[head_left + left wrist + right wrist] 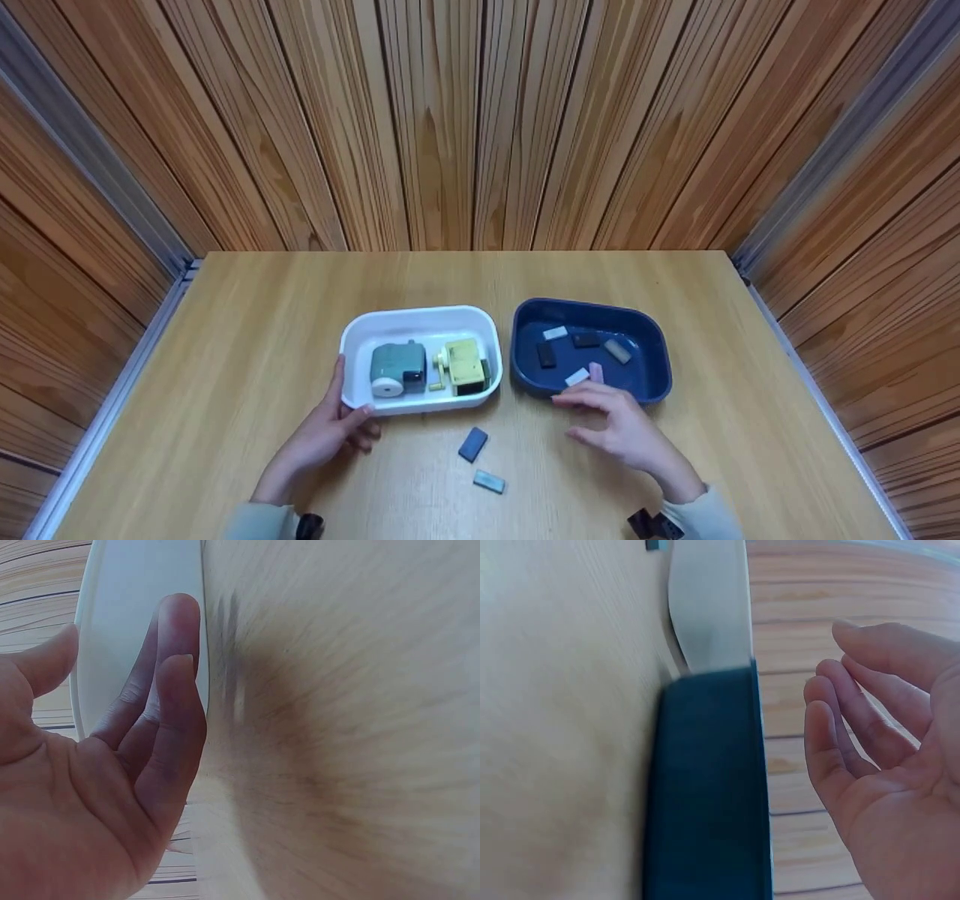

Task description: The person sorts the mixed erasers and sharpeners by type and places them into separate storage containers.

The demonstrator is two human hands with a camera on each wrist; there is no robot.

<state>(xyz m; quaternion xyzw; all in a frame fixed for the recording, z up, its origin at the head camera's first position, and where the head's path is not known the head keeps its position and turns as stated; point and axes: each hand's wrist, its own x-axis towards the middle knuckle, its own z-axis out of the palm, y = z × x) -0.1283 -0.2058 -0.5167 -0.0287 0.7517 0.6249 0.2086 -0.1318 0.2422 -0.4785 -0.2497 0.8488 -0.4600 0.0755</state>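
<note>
My left hand rests against the near left corner of a white tray, thumb by the front rim and a finger along the side. In the left wrist view its other fingers bend loosely beside the tray wall. Inside the tray are a teal box-shaped device with a white disc and a yellow crank pencil sharpener. Over the near rim of a navy tray hovers my right hand, its fingers relaxed and holding nothing. Beside its fingertips lie a white block and a pink block.
Farther back in the navy tray are another white block, two dark blocks and a grey block. A blue block and a light teal block lie on the table between my hands. Wood-panelled walls enclose the table.
</note>
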